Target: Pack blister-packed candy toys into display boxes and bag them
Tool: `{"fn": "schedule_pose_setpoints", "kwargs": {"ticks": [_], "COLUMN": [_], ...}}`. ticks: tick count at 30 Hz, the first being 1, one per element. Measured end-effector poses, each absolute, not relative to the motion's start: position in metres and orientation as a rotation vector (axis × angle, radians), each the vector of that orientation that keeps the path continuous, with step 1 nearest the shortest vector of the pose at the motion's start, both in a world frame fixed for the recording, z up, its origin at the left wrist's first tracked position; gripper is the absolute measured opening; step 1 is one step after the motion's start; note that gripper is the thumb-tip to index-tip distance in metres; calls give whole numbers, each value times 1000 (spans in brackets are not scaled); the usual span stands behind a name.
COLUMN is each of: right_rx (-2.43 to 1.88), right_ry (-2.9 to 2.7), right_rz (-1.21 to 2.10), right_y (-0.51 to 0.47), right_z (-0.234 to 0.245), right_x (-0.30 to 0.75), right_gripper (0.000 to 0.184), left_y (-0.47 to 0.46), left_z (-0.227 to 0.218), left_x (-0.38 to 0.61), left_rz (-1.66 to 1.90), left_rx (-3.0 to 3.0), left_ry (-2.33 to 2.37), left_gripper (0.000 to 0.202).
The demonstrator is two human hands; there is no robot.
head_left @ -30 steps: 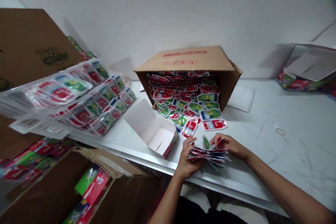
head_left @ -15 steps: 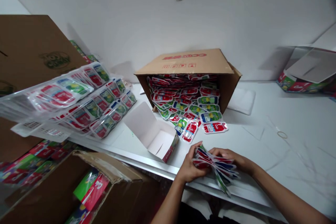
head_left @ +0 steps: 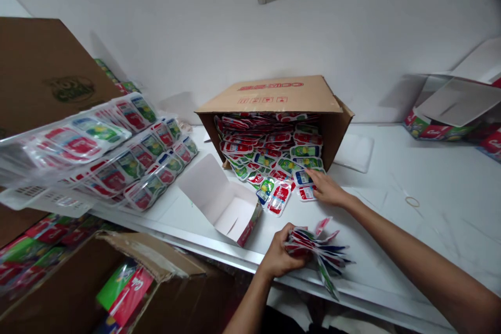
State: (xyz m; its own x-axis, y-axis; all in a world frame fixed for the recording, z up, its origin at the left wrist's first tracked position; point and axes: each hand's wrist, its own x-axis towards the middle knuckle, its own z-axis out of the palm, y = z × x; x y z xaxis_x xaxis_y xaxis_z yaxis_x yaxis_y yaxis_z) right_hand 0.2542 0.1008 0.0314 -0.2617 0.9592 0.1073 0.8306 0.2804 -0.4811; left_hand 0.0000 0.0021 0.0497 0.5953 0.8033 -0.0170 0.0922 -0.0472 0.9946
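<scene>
My left hand (head_left: 281,254) is closed around one end of a fanned bundle of candy packets (head_left: 319,250), over the table's front edge. The loose ends of the bundle spread to the right. My right hand (head_left: 326,188) reaches forward with its fingers stretched onto the loose bottle-shaped packets (head_left: 301,177) at the mouth of a cardboard carton (head_left: 270,95). These packets are red or green and spill out of the carton, which lies on its side. Left of my left hand stands an open small display box (head_left: 238,214), white inside, with its lid up.
Clear trays of packets (head_left: 133,162) stand stacked at the left. Below the table edge is an open brown carton (head_left: 172,255) holding coloured boxes (head_left: 129,292). A rubber band (head_left: 412,202) and a display box (head_left: 434,128) lie to the right.
My right hand has left the bundle and moved forward to the loose packets by the carton. My left hand keeps hold of the bundle. The view has shifted slightly.
</scene>
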Motion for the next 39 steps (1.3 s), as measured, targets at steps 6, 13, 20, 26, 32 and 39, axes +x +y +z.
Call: {"fn": "schedule_pose_setpoints", "kwargs": {"ticks": [6, 13, 20, 26, 32, 39], "right_rx": [-1688, -1496, -996, -761, -1020, -1068], "right_ry": [-2231, -2147, -1605, -1102, -1904, -2260], "right_rz": [306, 496, 1429, 1883, 1596, 963], "right_y": [141, 100, 6, -29, 7, 106], "right_z": [33, 51, 25, 16, 38, 29], "right_x": [263, 262, 241, 241, 248, 202], "right_gripper": [70, 27, 35, 62, 62, 42], "left_y": [0, 3, 4, 0, -9, -7], "left_z": [52, 51, 42, 39, 36, 40], "left_x": [-3, -1, -2, -2, 2, 3], "left_rz": [668, 681, 839, 816, 810, 782], "left_rx": [1613, 1590, 1675, 1672, 1414, 1482], "left_ry": [867, 822, 813, 815, 744, 792], "left_gripper": [30, 31, 47, 48, 87, 34]}}
